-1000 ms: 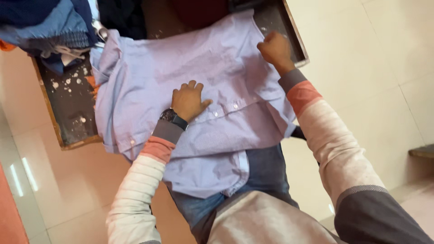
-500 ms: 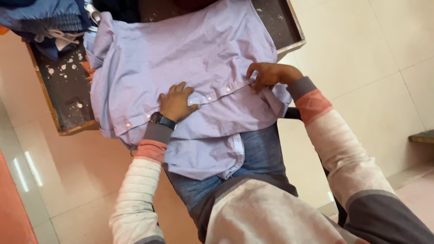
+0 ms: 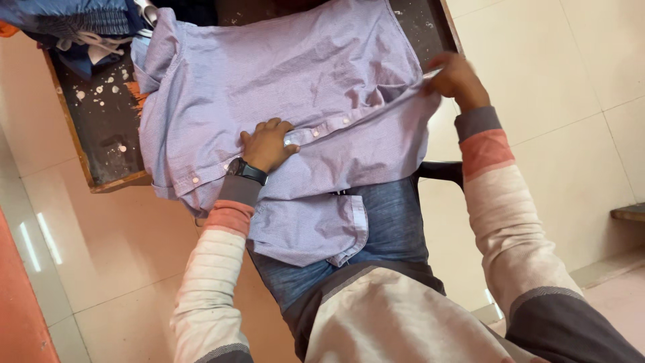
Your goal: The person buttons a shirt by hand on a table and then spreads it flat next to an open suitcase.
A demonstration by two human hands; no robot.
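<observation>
Left hand point(image 3: 267, 144) lay flat, fingers spread, on lilac shirt point(image 3: 295, 87) over dark counter point(image 3: 101, 141); right hand point(image 3: 455, 78) pinched shirt's edge.

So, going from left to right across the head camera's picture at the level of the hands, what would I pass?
Pinkish tiled floor → dark paint-spattered table → lilac button-up shirt → left hand pressed flat on the shirt → right hand pinching the shirt's edge → cream floor tiles.
</observation>
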